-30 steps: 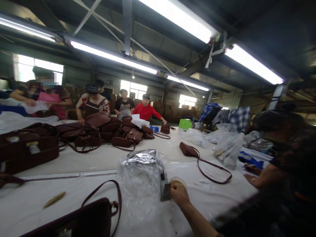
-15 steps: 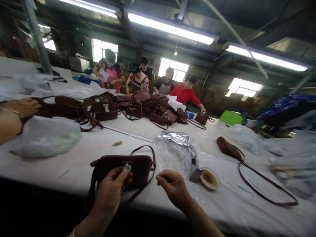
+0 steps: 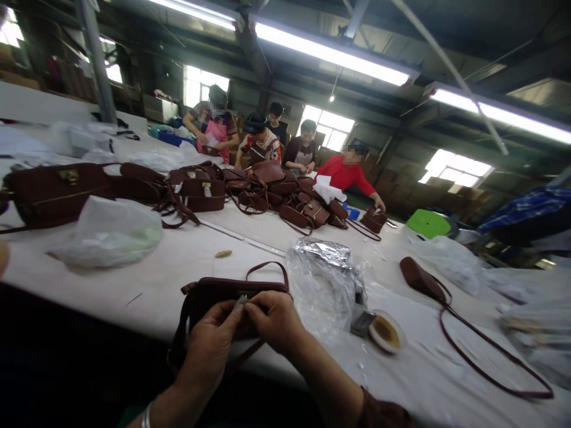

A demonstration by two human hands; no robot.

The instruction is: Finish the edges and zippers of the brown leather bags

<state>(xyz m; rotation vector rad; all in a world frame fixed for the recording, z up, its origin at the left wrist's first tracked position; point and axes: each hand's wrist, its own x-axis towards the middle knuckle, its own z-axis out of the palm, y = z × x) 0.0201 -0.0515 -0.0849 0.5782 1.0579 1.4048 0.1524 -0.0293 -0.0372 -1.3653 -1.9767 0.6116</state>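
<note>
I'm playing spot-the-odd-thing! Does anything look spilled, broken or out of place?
Nothing looks clearly spilled or broken. One brown bag lies apart from the pile of bags, its strap sprawled across the table, so it looks a bit stray.

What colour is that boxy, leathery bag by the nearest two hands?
The bag is dark reddish-brown, clearest in the head view.

The head camera looks forward (tilted sideways) over the near hands and across the white table.
</note>
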